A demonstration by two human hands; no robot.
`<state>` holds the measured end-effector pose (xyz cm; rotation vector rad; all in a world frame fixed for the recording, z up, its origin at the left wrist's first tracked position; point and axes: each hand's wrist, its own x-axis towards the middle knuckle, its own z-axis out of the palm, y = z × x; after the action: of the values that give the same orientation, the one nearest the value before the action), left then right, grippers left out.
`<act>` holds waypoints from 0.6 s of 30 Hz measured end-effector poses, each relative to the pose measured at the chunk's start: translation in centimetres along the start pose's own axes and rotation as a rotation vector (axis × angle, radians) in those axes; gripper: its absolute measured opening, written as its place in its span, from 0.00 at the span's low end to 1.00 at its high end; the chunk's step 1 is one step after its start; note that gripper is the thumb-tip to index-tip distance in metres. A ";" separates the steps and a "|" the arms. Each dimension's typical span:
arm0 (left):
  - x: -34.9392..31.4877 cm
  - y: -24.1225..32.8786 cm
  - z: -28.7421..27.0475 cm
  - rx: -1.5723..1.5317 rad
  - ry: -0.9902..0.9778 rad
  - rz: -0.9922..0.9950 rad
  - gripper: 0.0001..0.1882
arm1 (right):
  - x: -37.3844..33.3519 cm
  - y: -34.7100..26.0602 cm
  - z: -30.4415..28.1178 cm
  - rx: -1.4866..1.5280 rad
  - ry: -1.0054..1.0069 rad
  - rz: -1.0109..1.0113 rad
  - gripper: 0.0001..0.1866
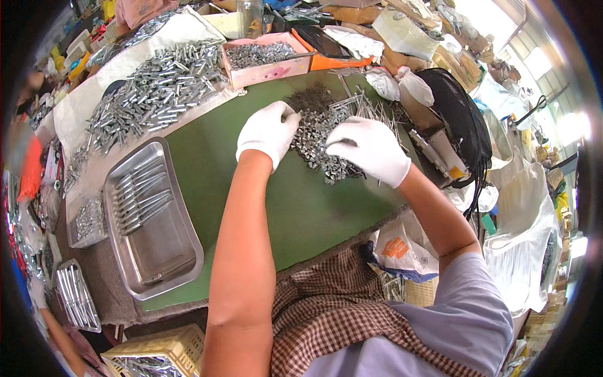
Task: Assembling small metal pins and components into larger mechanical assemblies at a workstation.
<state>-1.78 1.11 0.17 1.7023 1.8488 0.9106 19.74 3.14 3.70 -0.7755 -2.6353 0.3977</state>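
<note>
Both my hands wear white knit gloves. My left hand (270,131) is at the left edge of a heap of small metal nuts (315,135), thumb and fingers curled together. My right hand (369,147) hovers over the heap's right side, its fingers bent inward and closed. Whatever either hand pinches is too small or hidden to make out. Long thin metal rods (370,108) lie behind my right hand, and a patch of dark filings (309,98) spreads behind the nuts. All of this rests on a green table mat (301,217).
Left of my forearm is a steel tray (157,254) with a row of metal bolts (141,200). Beyond it lie a big pile of metal sleeves (160,85) and a pink box (267,70) of small parts. A black mesh bag (461,119) stands right. Another person's arm (63,342) shows lower left.
</note>
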 end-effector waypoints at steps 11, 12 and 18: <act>0.1 -0.1 0.1 -0.008 0.093 -0.010 0.18 | -2.3 -1.3 0.8 -0.130 0.059 0.001 0.06; 0.1 0.1 0.2 -0.007 0.083 -0.006 0.18 | -2.5 -0.9 1.3 -0.217 0.063 -0.058 0.06; 0.9 0.6 0.3 -0.018 0.095 -0.004 0.18 | -4.3 -2.3 -0.6 -0.183 0.329 0.073 0.04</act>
<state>-1.23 2.07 0.49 1.6704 1.8982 1.0193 22.30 -1.05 3.89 -0.9106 -2.3598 0.0398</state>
